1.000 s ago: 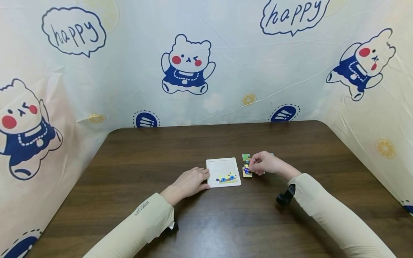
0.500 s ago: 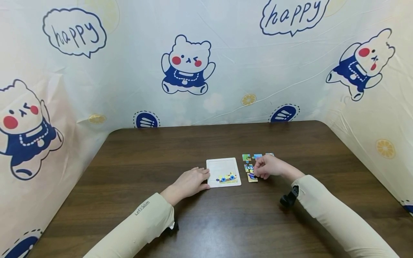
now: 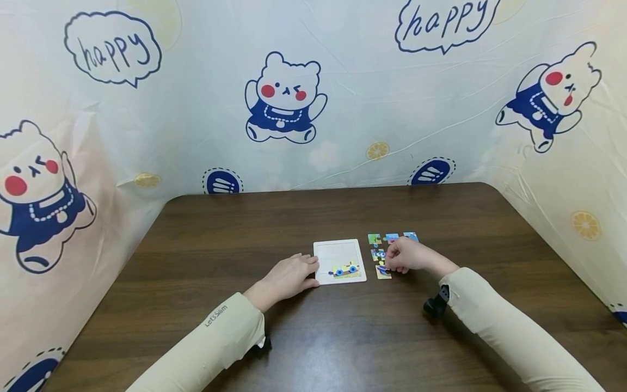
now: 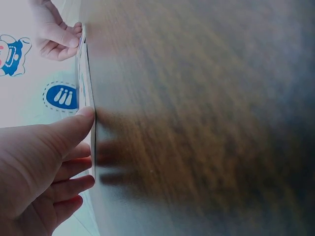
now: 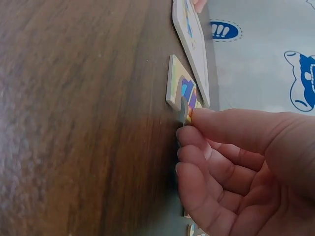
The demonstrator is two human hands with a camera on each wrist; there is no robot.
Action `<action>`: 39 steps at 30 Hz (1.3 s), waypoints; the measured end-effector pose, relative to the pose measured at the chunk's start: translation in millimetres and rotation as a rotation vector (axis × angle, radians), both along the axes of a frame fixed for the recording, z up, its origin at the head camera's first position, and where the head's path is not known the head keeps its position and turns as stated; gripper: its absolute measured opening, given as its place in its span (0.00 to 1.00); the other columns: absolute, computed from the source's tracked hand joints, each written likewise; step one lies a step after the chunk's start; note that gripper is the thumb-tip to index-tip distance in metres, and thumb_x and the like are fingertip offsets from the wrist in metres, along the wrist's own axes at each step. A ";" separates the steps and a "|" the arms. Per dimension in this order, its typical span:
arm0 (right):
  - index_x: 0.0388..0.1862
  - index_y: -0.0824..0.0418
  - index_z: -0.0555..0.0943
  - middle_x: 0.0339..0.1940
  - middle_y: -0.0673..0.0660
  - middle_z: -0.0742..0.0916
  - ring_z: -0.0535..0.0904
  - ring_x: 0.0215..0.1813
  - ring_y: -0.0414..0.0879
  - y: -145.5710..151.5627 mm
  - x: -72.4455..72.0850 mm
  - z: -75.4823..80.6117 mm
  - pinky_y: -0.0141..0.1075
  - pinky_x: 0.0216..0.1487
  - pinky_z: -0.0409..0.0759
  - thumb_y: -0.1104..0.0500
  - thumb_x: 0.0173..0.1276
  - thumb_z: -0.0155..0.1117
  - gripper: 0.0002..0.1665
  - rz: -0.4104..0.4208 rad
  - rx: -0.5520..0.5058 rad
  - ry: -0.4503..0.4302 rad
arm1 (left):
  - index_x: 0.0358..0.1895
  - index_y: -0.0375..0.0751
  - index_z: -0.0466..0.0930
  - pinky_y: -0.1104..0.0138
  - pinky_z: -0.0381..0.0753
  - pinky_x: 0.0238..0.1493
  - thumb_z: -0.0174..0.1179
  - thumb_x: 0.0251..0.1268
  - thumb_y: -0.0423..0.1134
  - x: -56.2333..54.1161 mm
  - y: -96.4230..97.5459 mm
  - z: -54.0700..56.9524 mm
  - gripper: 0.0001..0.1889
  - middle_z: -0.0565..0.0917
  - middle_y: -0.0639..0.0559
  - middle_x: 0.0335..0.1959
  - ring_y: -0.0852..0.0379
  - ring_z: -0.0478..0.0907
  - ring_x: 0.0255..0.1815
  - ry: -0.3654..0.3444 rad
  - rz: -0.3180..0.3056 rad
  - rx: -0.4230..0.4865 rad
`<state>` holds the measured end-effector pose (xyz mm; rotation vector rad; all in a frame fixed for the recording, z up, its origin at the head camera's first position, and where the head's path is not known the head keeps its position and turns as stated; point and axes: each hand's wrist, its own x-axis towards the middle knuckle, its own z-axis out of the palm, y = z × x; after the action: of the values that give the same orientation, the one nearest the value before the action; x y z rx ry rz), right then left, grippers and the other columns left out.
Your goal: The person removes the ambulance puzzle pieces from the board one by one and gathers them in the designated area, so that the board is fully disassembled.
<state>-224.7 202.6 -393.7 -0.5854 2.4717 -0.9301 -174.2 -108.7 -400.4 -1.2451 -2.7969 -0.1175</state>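
A white square puzzle tray (image 3: 338, 253) lies on the table, with yellow-and-blue vehicle pieces (image 3: 345, 270) along its near side. My left hand (image 3: 289, 276) rests against the tray's left edge, thumb and fingertips at the rim in the left wrist view. To the right of the tray, my right hand (image 3: 405, 255) pinches the edge of a puzzle piece (image 5: 186, 91) with purple and blue on it, between thumb and forefinger; its other fingers are curled. Just beyond that piece lies another puzzle piece (image 3: 377, 255), partly behind the fingers.
A green puzzle piece (image 3: 374, 239), a blue-and-pink piece (image 3: 391, 237) and a blue piece (image 3: 411, 236) lie in a row beyond the right hand. The brown wooden table (image 3: 220, 234) ends at a patterned curtain (image 3: 343, 163). Each wrist carries a black camera (image 3: 435, 305).
My right hand has shifted right and slightly nearer, drawing the purple-and-blue puzzle piece with it. More of the far pieces now shows. The left hand and tray have stayed put.
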 end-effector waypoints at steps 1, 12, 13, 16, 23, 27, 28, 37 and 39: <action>0.24 0.65 0.81 0.18 0.53 0.80 0.74 0.20 0.42 -0.4 0.3 0.1 0.35 0.23 0.79 0.70 0.58 0.60 0.06 0.002 0.004 0.006 | 0.31 0.39 0.75 0.54 0.68 0.56 0.62 0.59 0.44 -0.1 0.2 -0.1 0.11 0.79 0.40 0.49 0.45 0.75 0.52 0.000 0.001 -0.001; 0.23 0.64 0.81 0.18 0.52 0.81 0.74 0.19 0.42 -1.1 1.3 0.7 0.34 0.23 0.78 0.68 0.58 0.63 0.05 -0.034 0.027 0.002 | 0.33 0.39 0.76 0.55 0.67 0.58 0.61 0.60 0.45 0.3 1.3 0.1 0.11 0.78 0.40 0.51 0.45 0.74 0.54 -0.025 0.019 -0.013; 0.24 0.64 0.81 0.18 0.52 0.81 0.74 0.19 0.42 -1.0 1.4 0.7 0.34 0.23 0.78 0.68 0.58 0.63 0.05 -0.037 0.028 0.000 | 0.33 0.39 0.76 0.55 0.67 0.58 0.61 0.60 0.45 0.3 1.4 0.1 0.11 0.78 0.40 0.51 0.45 0.74 0.54 -0.028 0.020 -0.013; 0.24 0.64 0.81 0.18 0.52 0.81 0.74 0.19 0.42 -0.6 1.7 0.9 0.34 0.24 0.78 0.67 0.58 0.63 0.05 -0.041 0.027 -0.003 | 0.33 0.39 0.76 0.55 0.67 0.58 0.61 0.60 0.44 0.5 1.8 0.5 0.11 0.78 0.39 0.52 0.45 0.74 0.54 -0.034 0.022 -0.008; 0.24 0.64 0.81 0.19 0.53 0.81 0.75 0.20 0.43 -0.4 0.8 0.6 0.35 0.24 0.78 0.68 0.59 0.63 0.05 -0.043 0.021 -0.007 | 0.33 0.39 0.76 0.54 0.67 0.58 0.61 0.60 0.44 1.1 2.7 1.3 0.11 0.78 0.39 0.52 0.44 0.73 0.55 -0.042 0.028 -0.007; 0.26 0.65 0.80 0.20 0.53 0.81 0.75 0.21 0.43 -2.5 -0.9 3.0 0.35 0.25 0.79 0.67 0.59 0.63 0.04 -0.038 -0.010 -0.008 | 0.33 0.38 0.76 0.53 0.67 0.58 0.61 0.60 0.44 1.5 2.2 1.7 0.11 0.78 0.39 0.51 0.44 0.74 0.54 -0.038 0.024 -0.007; 0.27 0.65 0.80 0.20 0.54 0.81 0.75 0.21 0.44 -3.3 -1.5 4.0 0.36 0.25 0.79 0.67 0.60 0.62 0.03 -0.033 -0.022 -0.007 | 0.33 0.38 0.76 0.53 0.67 0.58 0.61 0.60 0.44 1.6 1.9 1.9 0.11 0.78 0.39 0.51 0.44 0.74 0.54 -0.036 0.022 -0.006; 0.36 0.69 0.79 0.24 0.55 0.81 0.76 0.24 0.48 -21.3 -2.7 11.7 0.42 0.28 0.79 0.65 0.61 0.63 0.07 0.027 -0.171 0.011 | 0.32 0.38 0.75 0.53 0.68 0.57 0.62 0.60 0.44 1.6 0.7 1.8 0.12 0.78 0.39 0.51 0.43 0.74 0.54 -0.020 0.014 0.004; 0.38 0.70 0.78 0.25 0.55 0.81 0.76 0.25 0.48 -26.8 -2.6 13.7 0.43 0.28 0.79 0.65 0.61 0.63 0.09 0.036 -0.185 0.006 | 0.32 0.38 0.75 0.53 0.67 0.57 0.62 0.59 0.44 1.6 0.8 1.9 0.12 0.78 0.38 0.51 0.43 0.74 0.54 -0.024 0.014 0.008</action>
<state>-227.2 175.8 -380.0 -0.6914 2.3885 -1.1522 -172.6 -107.9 -398.5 -1.2304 -2.8221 -0.1429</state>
